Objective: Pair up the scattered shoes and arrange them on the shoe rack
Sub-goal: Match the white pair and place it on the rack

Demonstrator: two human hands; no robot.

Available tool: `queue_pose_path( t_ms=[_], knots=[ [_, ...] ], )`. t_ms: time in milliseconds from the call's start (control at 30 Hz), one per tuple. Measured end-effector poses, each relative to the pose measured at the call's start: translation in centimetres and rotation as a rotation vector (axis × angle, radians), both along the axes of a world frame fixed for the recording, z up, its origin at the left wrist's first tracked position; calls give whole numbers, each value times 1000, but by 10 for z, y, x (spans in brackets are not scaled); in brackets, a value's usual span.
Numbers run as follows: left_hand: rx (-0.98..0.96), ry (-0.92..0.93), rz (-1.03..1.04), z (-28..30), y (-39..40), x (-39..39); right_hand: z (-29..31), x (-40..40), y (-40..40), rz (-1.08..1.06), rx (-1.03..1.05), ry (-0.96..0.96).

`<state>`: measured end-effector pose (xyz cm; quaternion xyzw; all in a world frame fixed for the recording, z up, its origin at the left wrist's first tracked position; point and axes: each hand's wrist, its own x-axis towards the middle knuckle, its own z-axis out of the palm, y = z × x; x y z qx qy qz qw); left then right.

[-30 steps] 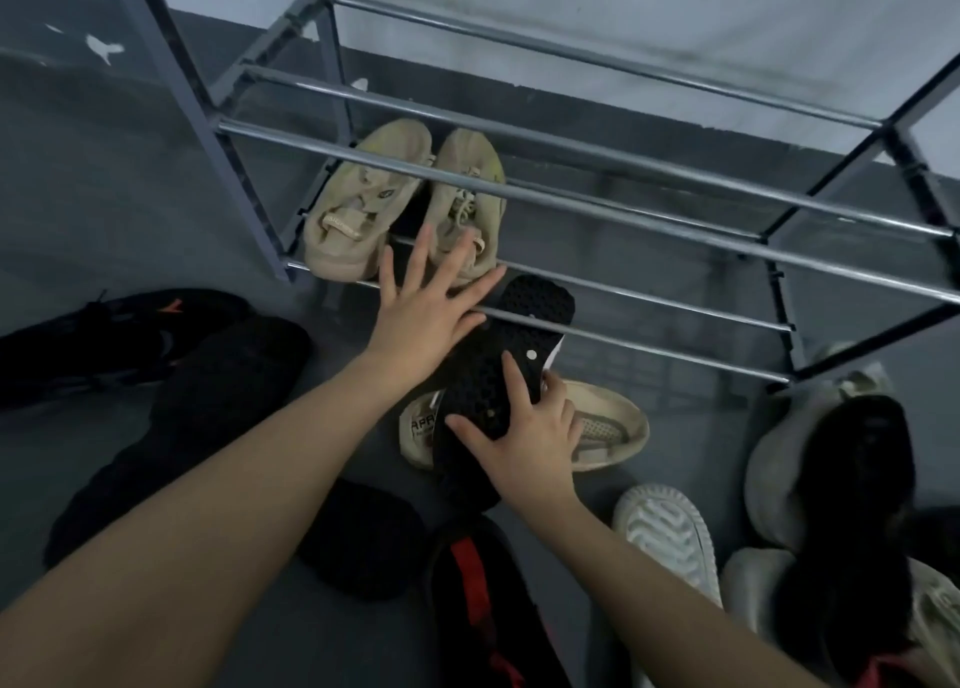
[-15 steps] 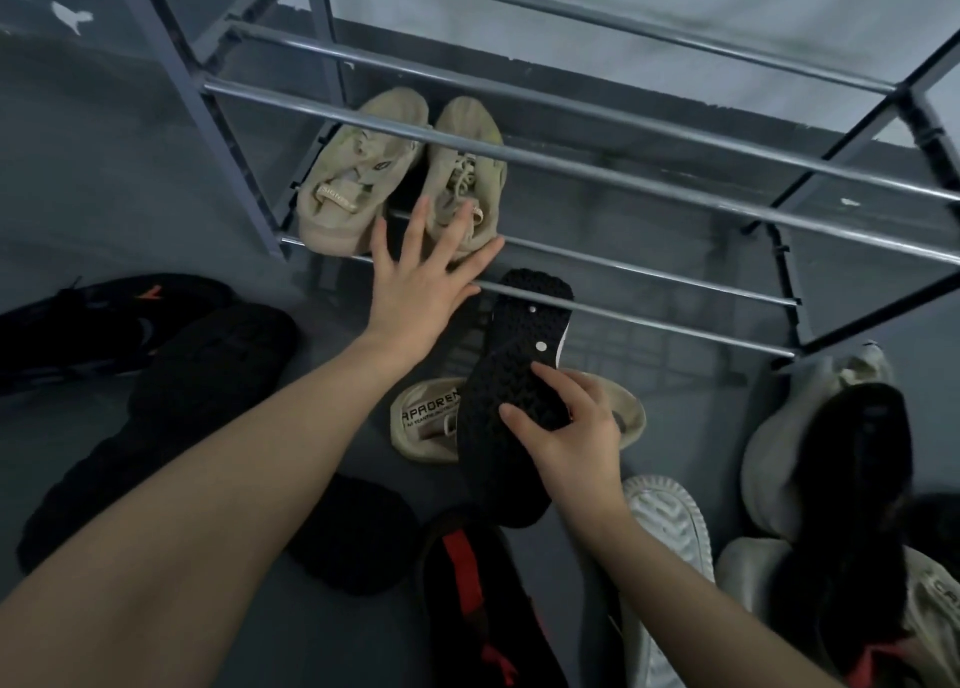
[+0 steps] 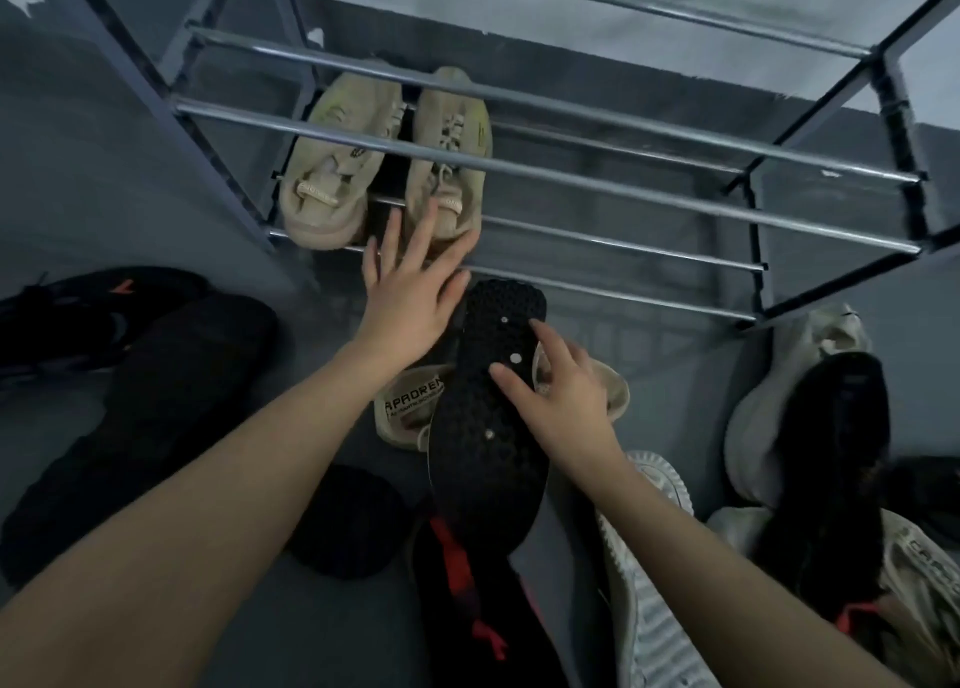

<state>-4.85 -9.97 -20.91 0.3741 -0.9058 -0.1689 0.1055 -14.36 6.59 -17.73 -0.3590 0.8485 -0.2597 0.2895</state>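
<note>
A metal shoe rack (image 3: 597, 180) stands ahead on the grey floor. Two beige sneakers (image 3: 332, 162) (image 3: 449, 152) sit side by side on its lowest bars at the left. My left hand (image 3: 415, 292) is spread flat just in front of their heels, holding nothing. My right hand (image 3: 561, 391) grips a black shoe (image 3: 488, 412) turned sole-up, its toe near the rack's front bar. Under it lies another beige sneaker (image 3: 410, 406) on its side, partly hidden.
Black shoes (image 3: 145, 401) (image 3: 67, 313) lie at the left. A black-and-red shoe (image 3: 467, 583) and a round black item (image 3: 348, 521) lie near me. White and beige sneakers (image 3: 649, 557) (image 3: 779, 401) and a black shoe (image 3: 831, 453) pile at the right.
My right hand has slid up the black shoe's sole and the shoe has come lower and nearer to me. My left hand stays spread before the beige pair.
</note>
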Motion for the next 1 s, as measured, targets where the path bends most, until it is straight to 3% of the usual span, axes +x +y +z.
queue_pose_path(
  t_ms=[233,333,533,667,767,867,1000],
  knots=[
    [350,37,-116,22,68,53,-2,12,4,-119,-248,-37],
    [311,-123,-184,19,84,56,-1,9,14,-132,-278,-108],
    [200,-363,-110,24,105,37,0,9,41,-138,-318,-364],
    [349,-381,-12,32,124,21,3,7,64,-55,-328,-368],
    [437,-345,36,44,128,17,13,13,80,81,-338,-275],
    [401,-221,1,54,130,30,18,13,91,232,-320,80],
    [413,-91,-237,66,132,66,30,7,104,392,-223,453]
  ],
)
